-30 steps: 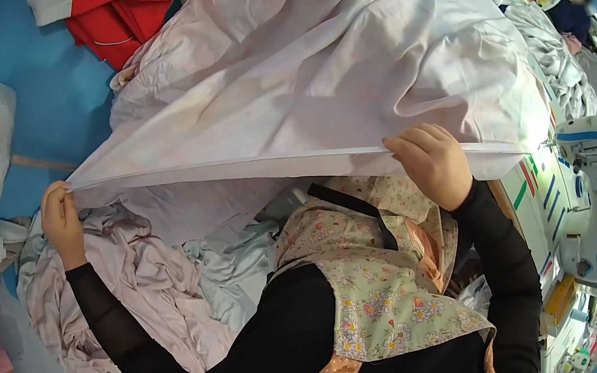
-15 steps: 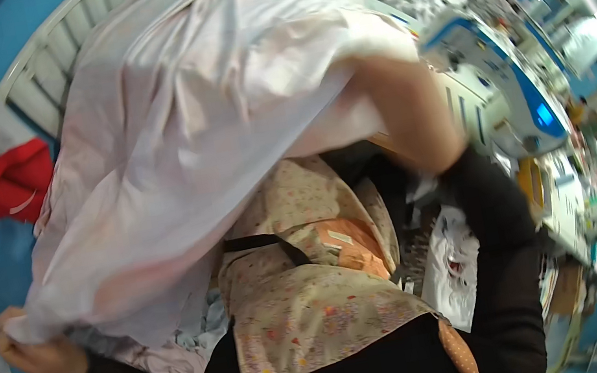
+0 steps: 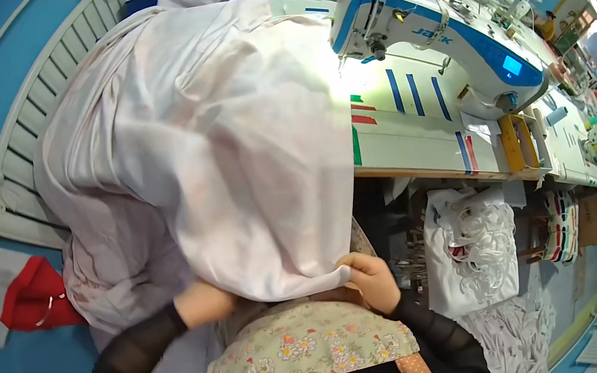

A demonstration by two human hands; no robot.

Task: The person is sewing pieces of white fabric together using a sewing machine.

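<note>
A large white cloth (image 3: 227, 143) hangs over the left end of the sewing table (image 3: 419, 145) and falls down to my lap. My left hand (image 3: 204, 305) grips its lower edge, partly tucked under the fabric. My right hand (image 3: 369, 278) pinches the same hem a little to the right. Both hands sit just above my floral apron (image 3: 306, 345). A white and blue sewing machine (image 3: 441, 41) stands on the table to the right of the cloth.
A white slatted rack (image 3: 28, 146) runs behind the cloth at left. A red bag (image 3: 34, 293) and white plastic bags lie on the blue floor. A white bag of trims (image 3: 469, 248) hangs under the table. More white fabric is piled at the back.
The view has swung to the right, toward the sewing table. My hands, spread wide on the cloth's edge a second ago, have come close together in front of my apron.
</note>
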